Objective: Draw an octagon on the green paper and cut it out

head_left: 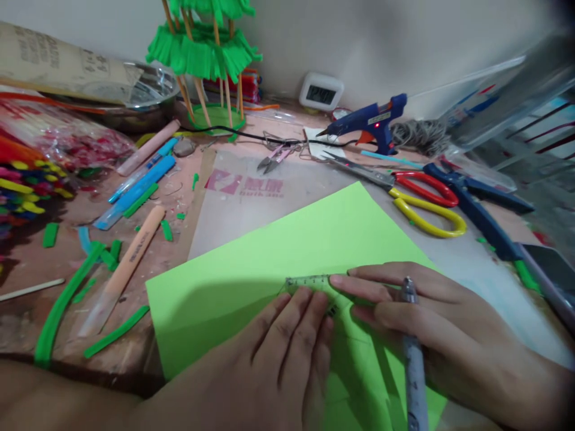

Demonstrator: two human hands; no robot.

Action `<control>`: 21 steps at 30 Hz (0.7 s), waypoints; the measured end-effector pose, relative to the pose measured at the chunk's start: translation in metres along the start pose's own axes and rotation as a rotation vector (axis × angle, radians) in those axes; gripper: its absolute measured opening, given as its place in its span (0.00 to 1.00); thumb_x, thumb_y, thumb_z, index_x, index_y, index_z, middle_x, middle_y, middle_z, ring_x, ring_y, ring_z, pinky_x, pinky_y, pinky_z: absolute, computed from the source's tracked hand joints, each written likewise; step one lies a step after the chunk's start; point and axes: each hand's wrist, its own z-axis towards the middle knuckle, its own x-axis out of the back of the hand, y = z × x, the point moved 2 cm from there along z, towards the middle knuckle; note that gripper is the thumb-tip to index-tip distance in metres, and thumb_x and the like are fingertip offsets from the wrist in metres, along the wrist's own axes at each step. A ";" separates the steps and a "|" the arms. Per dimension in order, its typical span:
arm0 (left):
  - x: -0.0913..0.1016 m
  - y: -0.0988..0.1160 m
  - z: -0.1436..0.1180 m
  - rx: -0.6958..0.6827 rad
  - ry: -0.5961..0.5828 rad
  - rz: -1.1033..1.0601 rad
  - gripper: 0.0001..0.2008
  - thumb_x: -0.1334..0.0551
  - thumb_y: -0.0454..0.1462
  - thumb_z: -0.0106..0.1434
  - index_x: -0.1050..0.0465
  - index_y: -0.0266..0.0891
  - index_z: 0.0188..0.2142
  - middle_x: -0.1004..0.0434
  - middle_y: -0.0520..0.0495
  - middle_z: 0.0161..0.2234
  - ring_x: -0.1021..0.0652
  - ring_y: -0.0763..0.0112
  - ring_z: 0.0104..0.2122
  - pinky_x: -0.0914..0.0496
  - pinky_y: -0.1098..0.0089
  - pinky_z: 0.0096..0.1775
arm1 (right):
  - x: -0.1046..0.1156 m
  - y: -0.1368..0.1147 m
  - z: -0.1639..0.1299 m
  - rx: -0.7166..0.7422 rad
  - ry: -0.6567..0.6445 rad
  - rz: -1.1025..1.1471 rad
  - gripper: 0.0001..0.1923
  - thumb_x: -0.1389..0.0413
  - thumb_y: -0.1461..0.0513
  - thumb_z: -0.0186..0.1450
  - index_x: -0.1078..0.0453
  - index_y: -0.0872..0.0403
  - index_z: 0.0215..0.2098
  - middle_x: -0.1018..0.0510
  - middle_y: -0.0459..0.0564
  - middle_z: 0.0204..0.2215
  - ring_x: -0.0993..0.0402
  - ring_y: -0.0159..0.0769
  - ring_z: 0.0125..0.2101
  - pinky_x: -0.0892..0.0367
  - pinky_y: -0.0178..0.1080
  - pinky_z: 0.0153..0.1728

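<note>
A bright green sheet of paper (251, 257) lies at an angle in front of me, with faint drawn lines on its lower part. Across it rests a small clear ruler (309, 280), mostly covered by my fingers. My left hand (283, 353) lies flat, its fingertips pressing the ruler against the paper. My right hand (431, 323) has a grey pen (414, 371) held in it, lying across the hand with one end pointing up. The right fingertips touch the paper at the ruler's right end.
Scissors (404, 191), pliers (476, 209) and a blue glue gun (372, 126) lie behind and right. A green fringed stick tower (211, 66) stands at the back beside a small clock (321, 91). Markers (135, 251), green strips (67, 305) and pipe cleaners (27, 185) cover the left.
</note>
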 end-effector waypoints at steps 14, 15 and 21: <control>-0.001 0.004 -0.006 0.026 0.015 -0.023 0.21 0.54 0.29 0.74 0.27 0.31 0.58 0.20 0.43 0.57 0.22 0.59 0.57 0.40 0.56 0.62 | 0.002 0.001 0.000 0.018 -0.022 -0.101 0.18 0.48 0.61 0.74 0.24 0.46 0.59 0.16 0.51 0.51 0.17 0.50 0.49 0.19 0.48 0.49; -0.002 0.004 -0.006 0.033 0.028 -0.028 0.21 0.54 0.29 0.74 0.28 0.31 0.58 0.20 0.43 0.57 0.23 0.59 0.57 0.40 0.56 0.63 | 0.003 0.000 0.000 0.046 -0.020 -0.130 0.18 0.48 0.62 0.74 0.24 0.46 0.59 0.16 0.52 0.51 0.17 0.50 0.49 0.20 0.48 0.50; -0.006 0.004 -0.004 0.089 0.039 -0.060 0.20 0.51 0.30 0.73 0.28 0.31 0.58 0.21 0.41 0.58 0.24 0.59 0.59 0.42 0.58 0.65 | 0.008 -0.005 0.005 0.214 -0.001 -0.182 0.17 0.42 0.67 0.69 0.26 0.48 0.55 0.16 0.52 0.53 0.18 0.48 0.50 0.21 0.45 0.49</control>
